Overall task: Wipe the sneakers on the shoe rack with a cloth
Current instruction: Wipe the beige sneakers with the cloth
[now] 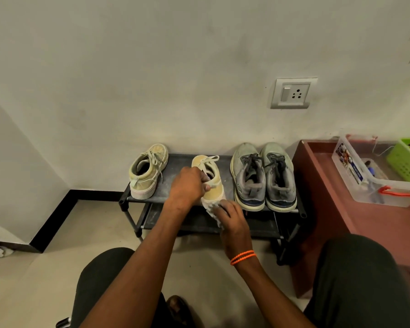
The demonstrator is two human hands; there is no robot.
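While left hand grips yellow sneaker, right hand clutches mostly hidden cloth.

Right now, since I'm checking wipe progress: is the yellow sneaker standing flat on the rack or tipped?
Tipped. The yellow sneaker has its heel overhanging the shoe rack edge, left hand gripping it.

Left hand: gripping the collar of the yellow sneaker, steadying it on the shoe rack.
Right hand: pressing a white cloth against that sneaker's heel; orange bands on the wrist.
Far left of rack: its pale twin, heel towards us.
Right of rack: grey pair, side by side, touching.
Beside the rack: brown cabinet with a clear box and green basket.
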